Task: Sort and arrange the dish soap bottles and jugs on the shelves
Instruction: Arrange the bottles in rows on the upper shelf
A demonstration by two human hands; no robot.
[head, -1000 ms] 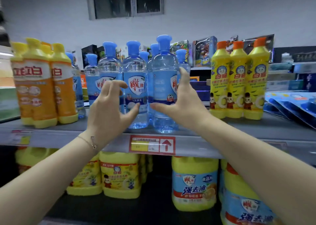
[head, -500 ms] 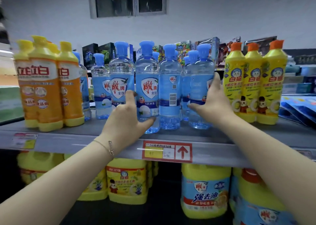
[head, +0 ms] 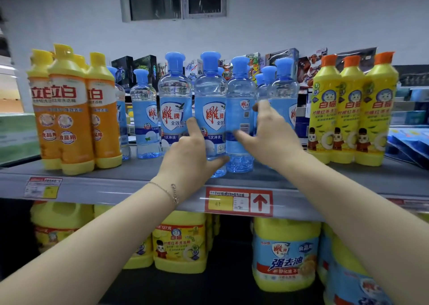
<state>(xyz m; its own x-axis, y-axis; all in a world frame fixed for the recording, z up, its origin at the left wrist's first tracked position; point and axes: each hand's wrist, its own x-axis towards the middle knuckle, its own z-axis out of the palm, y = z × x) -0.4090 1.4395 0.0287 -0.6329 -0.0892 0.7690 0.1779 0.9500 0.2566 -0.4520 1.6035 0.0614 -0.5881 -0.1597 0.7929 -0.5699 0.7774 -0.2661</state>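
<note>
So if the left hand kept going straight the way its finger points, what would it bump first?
The left hand already rests on a clear bottle with a blue cap. Its finger points up and back between two bottles, so probably one of those; depth is unclear.

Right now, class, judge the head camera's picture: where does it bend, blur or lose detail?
Head view: wide-angle bending bows the shelf edge and tilts the orange bottles at the left edge; the lower shelf's yellow jugs sit in shadow; the price tag print is too soft to read; the clear blue bottles stay sharp.
</note>
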